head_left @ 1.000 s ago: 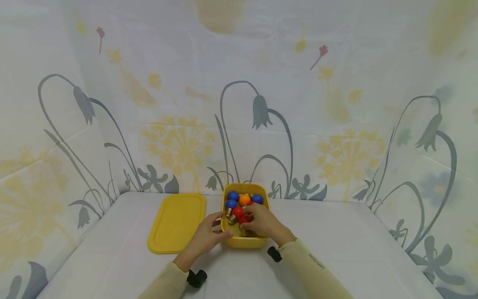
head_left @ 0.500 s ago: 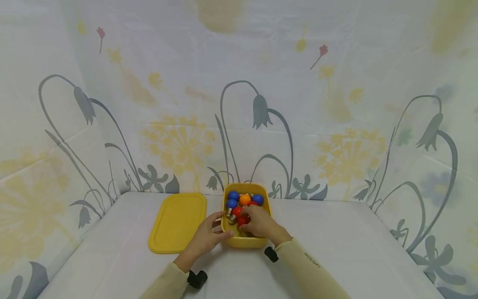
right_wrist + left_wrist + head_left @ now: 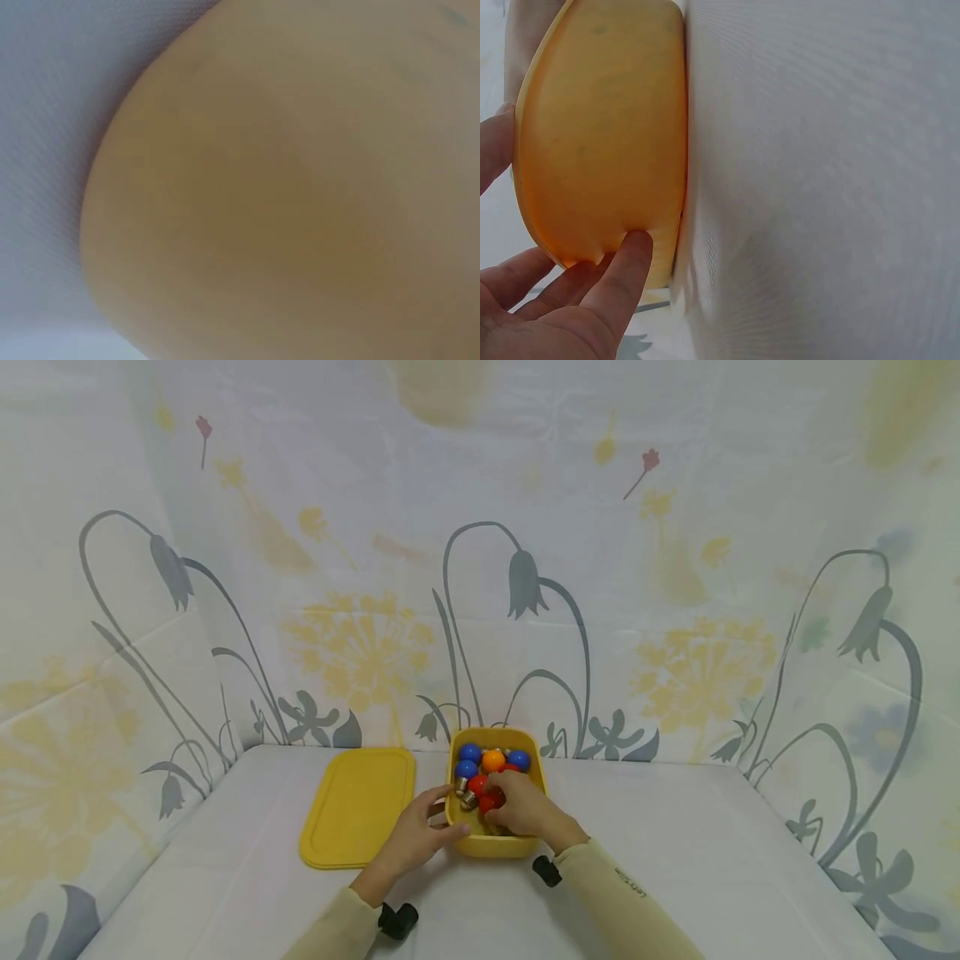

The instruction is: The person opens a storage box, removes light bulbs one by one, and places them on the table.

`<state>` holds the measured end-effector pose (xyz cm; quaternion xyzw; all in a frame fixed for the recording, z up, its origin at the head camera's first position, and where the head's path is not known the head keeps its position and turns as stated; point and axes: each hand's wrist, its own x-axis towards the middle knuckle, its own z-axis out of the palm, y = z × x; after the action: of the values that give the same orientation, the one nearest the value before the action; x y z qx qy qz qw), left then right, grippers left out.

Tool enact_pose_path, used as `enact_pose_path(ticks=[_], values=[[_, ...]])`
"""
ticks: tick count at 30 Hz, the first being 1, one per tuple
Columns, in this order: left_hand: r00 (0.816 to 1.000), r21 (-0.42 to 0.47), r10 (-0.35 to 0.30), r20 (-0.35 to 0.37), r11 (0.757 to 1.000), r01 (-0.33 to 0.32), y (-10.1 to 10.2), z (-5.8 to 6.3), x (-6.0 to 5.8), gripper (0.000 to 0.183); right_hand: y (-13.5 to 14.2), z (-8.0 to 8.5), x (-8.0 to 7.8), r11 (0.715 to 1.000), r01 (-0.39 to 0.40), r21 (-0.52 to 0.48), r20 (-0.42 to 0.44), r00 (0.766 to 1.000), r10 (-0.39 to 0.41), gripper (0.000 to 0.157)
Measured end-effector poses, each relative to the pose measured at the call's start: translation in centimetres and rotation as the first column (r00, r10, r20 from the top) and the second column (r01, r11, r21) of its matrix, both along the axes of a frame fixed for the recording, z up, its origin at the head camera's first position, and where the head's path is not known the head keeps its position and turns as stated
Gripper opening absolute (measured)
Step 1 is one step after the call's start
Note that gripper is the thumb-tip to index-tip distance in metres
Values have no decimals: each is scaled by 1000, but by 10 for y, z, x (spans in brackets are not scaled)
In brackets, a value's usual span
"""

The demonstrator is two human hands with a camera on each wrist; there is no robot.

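In the head view, little is changing: against the last second, the bare right hand (image 3: 525,806) is staying low inside the rounded yellow plastic tub (image 3: 495,847), among round red bulbs (image 3: 478,786), so the handling is continuing inside the tub. Its fingers are curling downward; whether they are gripping a bulb, I cannot tell. The bare left hand (image 3: 416,835) is keeping its place at the tub's left side, thumb and fingers spreading apart. Counting, three round blue bulbs (image 3: 519,761), one round orange bulb (image 3: 492,761) and at least three red ones are showing, the hand possibly hiding more. One flat yellow plastic lid (image 3: 358,810) is lying left of the one tub, on the white cloth (image 3: 652,835)

In the left wrist view, the left hand's fingers (image 3: 626,270) are pressing the tub's outer wall, its thumb touching the rim

In the right wrist view, a blurred yellow wall is filling most of the picture, probably the tub's; the hand is not showing
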<state>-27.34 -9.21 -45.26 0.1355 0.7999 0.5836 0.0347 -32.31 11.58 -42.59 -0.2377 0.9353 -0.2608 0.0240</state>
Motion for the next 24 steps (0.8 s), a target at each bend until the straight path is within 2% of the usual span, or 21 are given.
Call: enact_pose_path(ticks=[8, 15, 24], values=[[1000, 3, -1, -8, 1000, 1, 0, -1, -1, 75, 5, 10, 1, 996, -5, -89, -40, 999, 1, 28], [1000, -4, 2, -1, 1000, -2, 0, -2, -2, 75, 18, 28, 4, 986, 40, -160, -117, 991, -59, 37], [1000, 12, -5, 8, 1000, 5, 1, -1, -3, 75, 52, 44, -9, 975, 75, -211, -169, 979, -112, 33]])
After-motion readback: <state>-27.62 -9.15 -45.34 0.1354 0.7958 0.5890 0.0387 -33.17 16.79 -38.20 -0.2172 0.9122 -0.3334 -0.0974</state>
